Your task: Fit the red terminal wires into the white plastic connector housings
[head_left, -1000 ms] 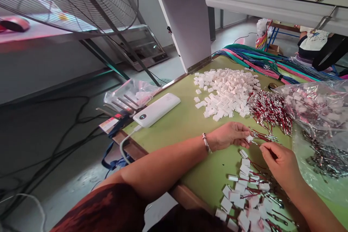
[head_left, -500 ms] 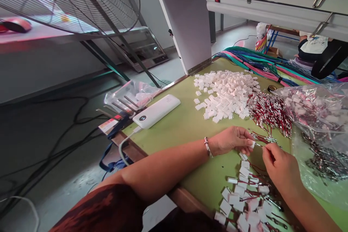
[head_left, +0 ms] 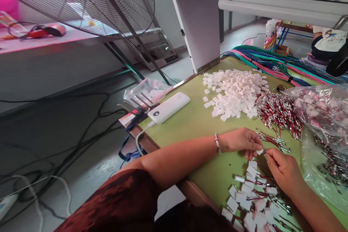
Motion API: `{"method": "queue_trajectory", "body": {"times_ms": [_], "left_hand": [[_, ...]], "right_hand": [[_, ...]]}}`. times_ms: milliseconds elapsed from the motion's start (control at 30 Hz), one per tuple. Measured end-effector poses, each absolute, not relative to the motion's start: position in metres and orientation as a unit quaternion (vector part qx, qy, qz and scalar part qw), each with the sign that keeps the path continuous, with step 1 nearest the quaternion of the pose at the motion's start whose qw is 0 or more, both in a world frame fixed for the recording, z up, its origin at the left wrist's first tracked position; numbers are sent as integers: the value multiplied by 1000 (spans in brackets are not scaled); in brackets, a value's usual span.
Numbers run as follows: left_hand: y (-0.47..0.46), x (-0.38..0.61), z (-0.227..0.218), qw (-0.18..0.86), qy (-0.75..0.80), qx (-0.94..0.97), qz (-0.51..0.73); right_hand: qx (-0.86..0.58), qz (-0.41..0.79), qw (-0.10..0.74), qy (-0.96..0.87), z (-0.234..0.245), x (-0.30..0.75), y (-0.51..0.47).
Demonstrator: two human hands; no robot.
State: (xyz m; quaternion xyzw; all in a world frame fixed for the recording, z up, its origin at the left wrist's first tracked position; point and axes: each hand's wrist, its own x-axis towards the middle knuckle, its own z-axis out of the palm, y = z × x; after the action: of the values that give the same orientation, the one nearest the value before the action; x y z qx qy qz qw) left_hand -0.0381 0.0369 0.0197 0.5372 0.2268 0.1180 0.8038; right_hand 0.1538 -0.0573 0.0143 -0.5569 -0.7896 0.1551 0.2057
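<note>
My left hand (head_left: pixel 241 142) pinches a small white plastic connector housing (head_left: pixel 260 151) between thumb and fingers. Close beside it, my right hand (head_left: pixel 285 168) is closed in a pinch on a thin wire, mostly hidden by the fingers. Just beyond the hands lie several loose dark red wires with metal terminals (head_left: pixel 274 140). Below them, white housings with red wires attached (head_left: pixel 251 197) are spread in a heap. Farther back are a big pile of bare white housings (head_left: pixel 236 92) and a dense bundle of red terminal wires (head_left: pixel 280 112).
A white power bank (head_left: pixel 171 107) with a cable lies by the table's left edge. Clear plastic bags (head_left: pixel 323 112) of parts cover the right side. Bundled coloured cables (head_left: pixel 272 65) run along the back. A large fan (head_left: pixel 108 3) stands left; a person sits in the background.
The view has turned a little left, so everything sits farther right. My hands are closer together, and the metal-tipped wire seen between them is now mostly hidden.
</note>
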Motion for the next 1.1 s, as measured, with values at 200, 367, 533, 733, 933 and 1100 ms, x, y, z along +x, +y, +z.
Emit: {"method": "queue_trajectory", "body": {"times_ms": [200,367,533,733,933,1100], "left_hand": [[29,-33,19,721,294,617,113],[24,-32,22,720,300,602,169],[24,-32,19,757,270,575,155],[29,-37,25,759,206,610,95],[54,-65,52,434,299,824,210],[89,-93,58,131,618,748,204]], "right_hand": [[-583,128,208,-775,11,152,-60],[-594,161,228,-755,16,152,-58],[-584,187,230,-756,18,151,-59],[-552,232,227,-768,28,156,-60],[-451,336,216,-798,47,161,-62],[-528,179,284,-780,33,176,-47]]}}
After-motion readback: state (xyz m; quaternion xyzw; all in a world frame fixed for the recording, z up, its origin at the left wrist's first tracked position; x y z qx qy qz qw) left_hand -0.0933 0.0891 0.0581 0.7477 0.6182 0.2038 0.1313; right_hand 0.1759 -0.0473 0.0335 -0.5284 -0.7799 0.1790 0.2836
